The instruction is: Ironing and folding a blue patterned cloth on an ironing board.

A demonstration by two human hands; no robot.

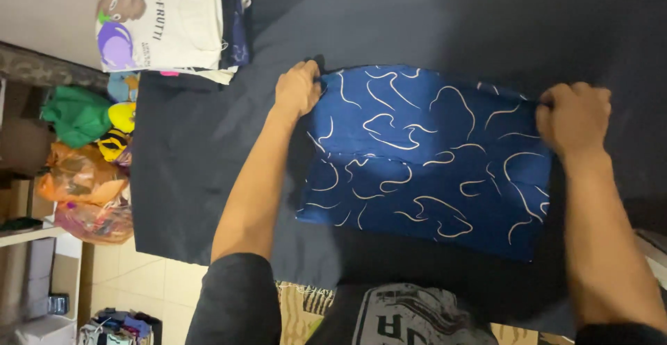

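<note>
Pinching the far corners of a blue patterned cloth (424, 157), with the left hand (297, 89) curled shut on the far left corner and the right hand (574, 117) closed in a loose fist on the far right corner, fingers tucked over the edge in both cases. Lying flat and partly folded on a dark sheet (208, 178) covering the work surface, well inside its borders and a little right of centre. Running left to right along its long axis, roughly parallel to the near edge of the surface, with the far edge tilting slightly downward toward the right and the near edge sloping the same way. Showing pale squiggle lines across a deep blue ground, with a faint crease crossing the left half. Judging the step in hand as squaring and smoothing the fold: keeping both corners taut and level, drawing the far edge straight before laying it down, matching it to the near edge so no layer peeks out, and pressing out the crease near the left side rather than trapping it. Sitting well apart at the far left corner, a stack of folded clothes (174, 22) topped by a pale printed shirt. Crowding the floor at the left, a green bundle (75, 114) and orange plastic bags (80, 178).
</note>
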